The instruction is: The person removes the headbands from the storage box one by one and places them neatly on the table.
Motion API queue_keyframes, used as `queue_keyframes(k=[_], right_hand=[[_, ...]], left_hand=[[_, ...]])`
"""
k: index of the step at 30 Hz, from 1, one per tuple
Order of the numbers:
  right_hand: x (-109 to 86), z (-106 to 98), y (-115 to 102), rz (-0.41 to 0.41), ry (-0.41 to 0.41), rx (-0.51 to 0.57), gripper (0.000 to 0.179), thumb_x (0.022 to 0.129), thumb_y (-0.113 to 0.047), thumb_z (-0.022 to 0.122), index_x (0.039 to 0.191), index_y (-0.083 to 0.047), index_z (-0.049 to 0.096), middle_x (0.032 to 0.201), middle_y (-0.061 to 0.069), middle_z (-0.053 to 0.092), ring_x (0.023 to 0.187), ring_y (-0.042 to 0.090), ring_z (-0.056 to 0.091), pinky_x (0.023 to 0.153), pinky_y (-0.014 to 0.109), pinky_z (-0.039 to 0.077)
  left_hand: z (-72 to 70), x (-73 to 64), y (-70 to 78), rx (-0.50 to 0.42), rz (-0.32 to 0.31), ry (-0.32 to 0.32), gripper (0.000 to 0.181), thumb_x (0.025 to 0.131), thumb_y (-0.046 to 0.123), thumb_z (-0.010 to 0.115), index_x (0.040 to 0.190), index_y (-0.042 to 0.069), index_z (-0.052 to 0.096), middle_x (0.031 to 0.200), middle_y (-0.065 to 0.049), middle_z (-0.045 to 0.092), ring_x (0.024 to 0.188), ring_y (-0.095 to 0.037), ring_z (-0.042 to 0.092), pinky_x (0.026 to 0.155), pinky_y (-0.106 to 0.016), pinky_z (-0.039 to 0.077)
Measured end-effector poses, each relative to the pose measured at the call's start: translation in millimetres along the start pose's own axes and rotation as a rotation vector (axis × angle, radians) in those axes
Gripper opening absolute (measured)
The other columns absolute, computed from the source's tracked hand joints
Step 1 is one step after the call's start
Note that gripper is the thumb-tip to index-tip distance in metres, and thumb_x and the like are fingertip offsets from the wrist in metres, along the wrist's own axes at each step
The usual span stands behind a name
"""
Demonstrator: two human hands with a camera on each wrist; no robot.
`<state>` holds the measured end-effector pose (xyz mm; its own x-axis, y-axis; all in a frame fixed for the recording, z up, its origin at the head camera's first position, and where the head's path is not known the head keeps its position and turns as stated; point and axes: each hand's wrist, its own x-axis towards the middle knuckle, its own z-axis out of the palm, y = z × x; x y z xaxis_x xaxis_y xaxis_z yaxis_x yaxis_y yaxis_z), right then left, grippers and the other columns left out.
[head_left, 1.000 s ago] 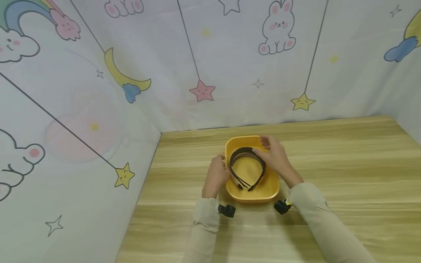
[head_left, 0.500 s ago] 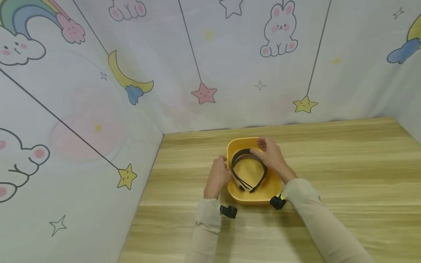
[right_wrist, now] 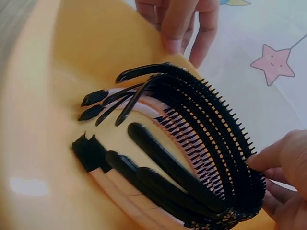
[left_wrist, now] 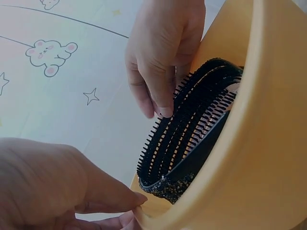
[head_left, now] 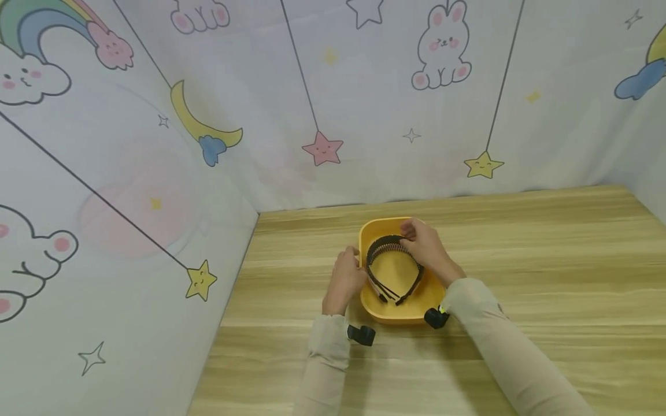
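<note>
A yellow plastic basin (head_left: 403,316) stands on the table with several black headbands (right_wrist: 175,163) stacked inside it. They have comb teeth along one edge; some have glittery black outer faces, and pinkish bands (right_wrist: 129,196) lie among them. My left hand (head_left: 344,280) pinches the basin's left rim between thumb and fingers. At the far side of the stack, my right hand (head_left: 429,251) grips the outermost headband (left_wrist: 156,148), its thumb on the toothed edge and its fingers behind. The headbands' free ends point toward me. Part of the stack is hidden behind the basin wall in the left wrist view.
The table (head_left: 546,277) has a wood-grain top. A white curtain (head_left: 374,173) printed with stars and rabbits hangs along its back and left side. Black wrist cameras (head_left: 361,335) sit on both wrists, close to the basin's near edge.
My right hand's fingers have drawn in toward its thumb at the headband, and that wrist has shifted slightly left. The left hand keeps its grip on the rim. The head view has shifted a little.
</note>
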<state>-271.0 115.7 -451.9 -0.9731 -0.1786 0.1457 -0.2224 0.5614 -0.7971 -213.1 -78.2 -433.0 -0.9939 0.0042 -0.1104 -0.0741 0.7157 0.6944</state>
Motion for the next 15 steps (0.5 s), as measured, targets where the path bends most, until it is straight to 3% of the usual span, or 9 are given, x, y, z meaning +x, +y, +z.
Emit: queue_keyframes(k=[6,15], right_hand=[[-1.6,1.9,-1.5,-0.020,0.040,-0.040,0.023,0.089,0.004,0.060,0.112,0.005,0.060,0.108,0.020,0.064,0.099,0.033,0.062,0.088,0.044,0.050],[-3.4,2.7,-3.2,-0.012,0.066,-0.059,0.022,0.090,0.001,0.061,0.112,0.002,0.062,0.108,0.019,0.066,0.099,0.033,0.063,0.087,0.043,0.051]], left_hand=[[-1.4,-0.7,-1.2,-0.007,0.008,0.001,0.042,0.086,0.001,0.056,0.128,-0.002,0.049,0.108,-0.016,0.055,0.096,-0.027,0.054,0.083,-0.039,0.049],[-2.0,-0.7,-1.8,-0.003,-0.004,-0.013,0.042,0.088,0.003,0.056,0.128,-0.001,0.049,0.107,-0.014,0.055,0.094,-0.025,0.054,0.080,-0.037,0.049]])
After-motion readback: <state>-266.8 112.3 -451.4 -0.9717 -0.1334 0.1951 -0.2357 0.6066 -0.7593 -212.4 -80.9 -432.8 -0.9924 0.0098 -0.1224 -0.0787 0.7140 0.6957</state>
